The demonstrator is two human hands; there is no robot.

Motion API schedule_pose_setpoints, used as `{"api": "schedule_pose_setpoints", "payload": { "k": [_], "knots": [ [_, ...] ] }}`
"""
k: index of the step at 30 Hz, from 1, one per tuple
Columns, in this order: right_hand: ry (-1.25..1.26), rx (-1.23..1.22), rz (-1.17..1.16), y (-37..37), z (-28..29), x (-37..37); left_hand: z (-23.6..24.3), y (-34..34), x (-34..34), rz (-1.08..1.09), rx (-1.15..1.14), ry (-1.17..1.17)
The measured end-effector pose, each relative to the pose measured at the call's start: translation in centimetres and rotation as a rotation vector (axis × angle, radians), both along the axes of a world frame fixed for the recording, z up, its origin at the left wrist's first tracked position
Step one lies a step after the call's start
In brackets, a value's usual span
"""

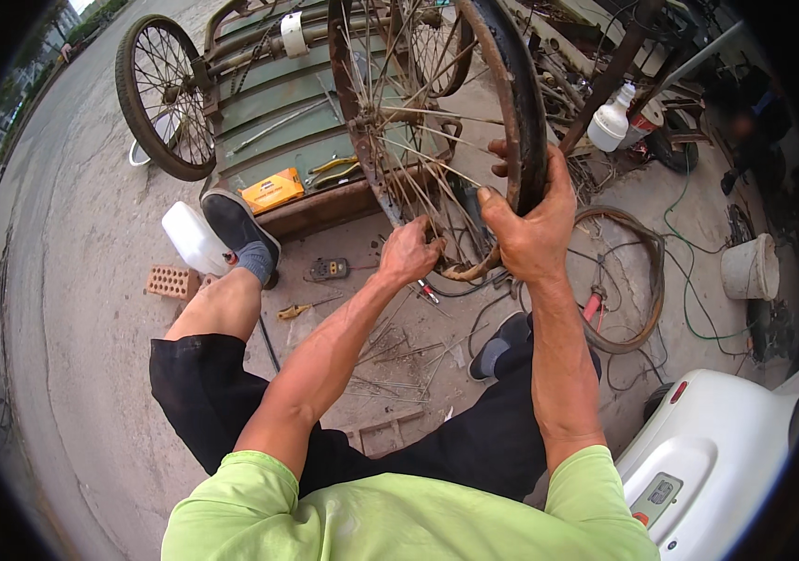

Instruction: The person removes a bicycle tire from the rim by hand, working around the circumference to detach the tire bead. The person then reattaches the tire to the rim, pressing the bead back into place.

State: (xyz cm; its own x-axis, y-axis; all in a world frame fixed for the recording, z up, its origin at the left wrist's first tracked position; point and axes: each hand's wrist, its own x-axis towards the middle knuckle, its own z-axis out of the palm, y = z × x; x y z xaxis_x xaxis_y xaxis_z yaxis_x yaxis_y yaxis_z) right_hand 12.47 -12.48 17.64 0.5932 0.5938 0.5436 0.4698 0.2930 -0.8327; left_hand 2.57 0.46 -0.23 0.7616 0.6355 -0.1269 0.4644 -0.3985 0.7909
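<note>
A rusty spoked wheel rim (pixel 511 84) stands upright in front of me, its lower edge near my knees. My right hand (pixel 530 220) grips the rim's right side, thumb over the inner face. My left hand (pixel 409 252) is closed around the spokes near the rim's bottom, fingers pinched on one spoke; whether it also holds a small tool is hidden. Loose spokes (pixel 399 360) lie scattered on the ground below.
A green cart (pixel 296 103) with a spoked wheel (pixel 164 93) stands ahead, an orange box (pixel 272 190) on its edge. A white jug (pixel 192 238), brick (pixel 172 280), pliers (pixel 298 309), tyre hoop (pixel 647 280), white bucket (pixel 750 268) and a white scooter body (pixel 717 458) surround me.
</note>
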Motion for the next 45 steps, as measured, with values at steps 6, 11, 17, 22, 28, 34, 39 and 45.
{"api": "schedule_pose_setpoints", "payload": {
  "k": [6, 11, 17, 22, 28, 34, 39, 45],
  "knots": [
    [-0.033, -0.03, 0.001, 0.1, -0.7, 0.1, -0.3, 0.6, -1.1, -0.076, -0.114, -0.172],
    [-0.009, -0.026, -0.007, -0.4, -1.1, 1.1, -0.6, 0.9, -1.3, -0.043, -0.41, -0.143],
    [0.003, 0.018, 0.011, -0.3, -1.8, 1.8, -3.3, 0.0, -1.4, 0.109, -0.163, -0.4],
    [-0.034, 0.004, 0.02, -0.5, -1.9, 2.2, -2.2, -0.3, -2.1, 0.376, -0.104, -0.548],
    [-0.042, -0.003, 0.017, -0.8, -2.0, 2.3, 1.8, -4.4, -2.5, 0.204, -0.231, -0.644],
    [-0.054, -0.024, -0.004, -0.7, -1.6, 1.9, 2.6, -5.1, -1.9, 0.055, -0.203, -0.423],
    [-0.04, -0.013, -0.001, -0.8, -1.8, 2.1, 2.6, -4.3, -1.3, -0.007, -0.193, -0.375],
    [-0.042, -0.022, 0.001, -0.7, -1.6, 2.0, 2.9, -4.1, -1.1, -0.019, -0.156, -0.358]
  ]
}}
